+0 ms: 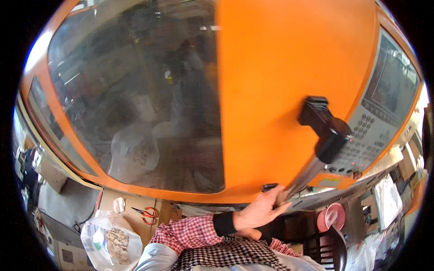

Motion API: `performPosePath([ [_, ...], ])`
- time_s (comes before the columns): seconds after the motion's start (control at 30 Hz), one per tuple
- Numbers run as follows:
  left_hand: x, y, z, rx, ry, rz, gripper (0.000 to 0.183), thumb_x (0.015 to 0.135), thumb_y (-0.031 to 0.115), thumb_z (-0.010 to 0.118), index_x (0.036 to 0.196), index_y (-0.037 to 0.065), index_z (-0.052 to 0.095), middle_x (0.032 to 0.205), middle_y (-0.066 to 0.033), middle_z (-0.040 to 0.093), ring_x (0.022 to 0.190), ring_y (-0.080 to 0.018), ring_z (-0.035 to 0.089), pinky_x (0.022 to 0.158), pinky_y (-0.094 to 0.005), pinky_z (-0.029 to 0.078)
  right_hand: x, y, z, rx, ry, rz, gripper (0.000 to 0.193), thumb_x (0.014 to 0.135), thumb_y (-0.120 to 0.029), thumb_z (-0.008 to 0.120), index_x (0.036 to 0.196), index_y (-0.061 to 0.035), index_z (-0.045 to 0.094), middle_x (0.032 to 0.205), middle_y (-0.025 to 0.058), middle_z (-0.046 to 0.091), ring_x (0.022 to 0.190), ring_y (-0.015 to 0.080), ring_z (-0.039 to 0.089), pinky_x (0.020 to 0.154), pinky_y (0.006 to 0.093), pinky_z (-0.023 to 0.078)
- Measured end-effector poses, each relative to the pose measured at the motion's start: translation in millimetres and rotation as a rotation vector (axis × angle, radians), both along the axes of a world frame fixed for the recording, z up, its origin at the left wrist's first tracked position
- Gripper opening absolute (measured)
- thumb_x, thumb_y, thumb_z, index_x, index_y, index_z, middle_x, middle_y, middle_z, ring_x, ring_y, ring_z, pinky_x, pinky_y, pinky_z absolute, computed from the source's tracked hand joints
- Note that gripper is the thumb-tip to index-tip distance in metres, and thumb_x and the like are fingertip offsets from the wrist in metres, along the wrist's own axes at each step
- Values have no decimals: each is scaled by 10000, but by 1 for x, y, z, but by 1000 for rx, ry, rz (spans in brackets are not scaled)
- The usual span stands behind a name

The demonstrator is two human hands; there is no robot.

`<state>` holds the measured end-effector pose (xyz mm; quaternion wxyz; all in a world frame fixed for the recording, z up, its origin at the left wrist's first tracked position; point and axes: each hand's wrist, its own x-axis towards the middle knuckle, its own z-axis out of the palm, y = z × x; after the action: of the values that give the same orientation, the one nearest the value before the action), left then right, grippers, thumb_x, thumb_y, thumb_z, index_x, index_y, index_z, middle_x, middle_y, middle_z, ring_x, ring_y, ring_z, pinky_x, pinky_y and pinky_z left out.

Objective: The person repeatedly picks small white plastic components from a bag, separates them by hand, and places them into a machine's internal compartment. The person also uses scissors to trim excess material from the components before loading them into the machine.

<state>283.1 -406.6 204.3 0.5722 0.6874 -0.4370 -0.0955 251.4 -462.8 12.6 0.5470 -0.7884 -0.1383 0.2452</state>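
Observation:
A large orange machine door [271, 54] with a dark window [135, 90] fills most of the head view. Slanting down from a black bracket on its right part is a metal bar handle [307, 174]. My left hand [260, 211] reaches across my front and has its fingers around the handle's lower end. Below the left wrist, a small part of my right hand [250, 233] shows close to my body. Its fingers are mostly hidden, so what it holds, if anything, cannot be made out.
Right of the door is a control panel [366, 126] with keys and a screen. At lower left, red-handled pliers [148, 215] lie on cardboard beside a plastic bag [92, 244] of pale small parts. A pink basin [322, 221] and a dark chair [340, 244] are at lower right.

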Motion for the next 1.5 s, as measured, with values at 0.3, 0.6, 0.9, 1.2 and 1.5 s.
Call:
performPosePath([
  [0.3,12,133,-13,50,-26,195,94,812,-39,561,893,-13,520,796,-83,571,718,-173,562,656,-292,443,29,18,-3,-41,-93,12,253,828,-41,427,1025,35,566,836,184,627,770,251,637,659,351,499],
  [0.6,6,212,-20,-199,-48,869,124,883,-12,465,1004,-5,441,935,-99,560,780,-118,507,675,-239,414,93,7,-16,-448,-755,-405,150,781,-107,572,889,-11,612,828,173,617,735,374,582,657,413,471],
  [0.9,28,298,-30,-282,-51,1242,160,898,158,552,905,0,524,815,-33,579,722,-91,508,649,-222,389,199,2,-20,-1010,-1149,-404,187,864,-97,440,879,39,568,830,229,585,790,339,584,662,430,486],
  [1.2,35,340,-41,-249,-183,1438,300,892,95,541,1130,-45,423,989,-112,552,890,-148,515,822,-250,403,215,-10,-13,-840,-674,-183,293,822,-29,431,1065,-3,594,942,252,585,858,377,579,732,448,483],
  [1.5,48,209,-49,206,-359,940,218,897,87,475,1083,-25,491,948,-107,584,869,-212,553,750,-303,450,217,-22,-3,-449,-772,-232,225,715,-22,657,929,22,603,867,195,578,770,363,578,659,416,471],
])
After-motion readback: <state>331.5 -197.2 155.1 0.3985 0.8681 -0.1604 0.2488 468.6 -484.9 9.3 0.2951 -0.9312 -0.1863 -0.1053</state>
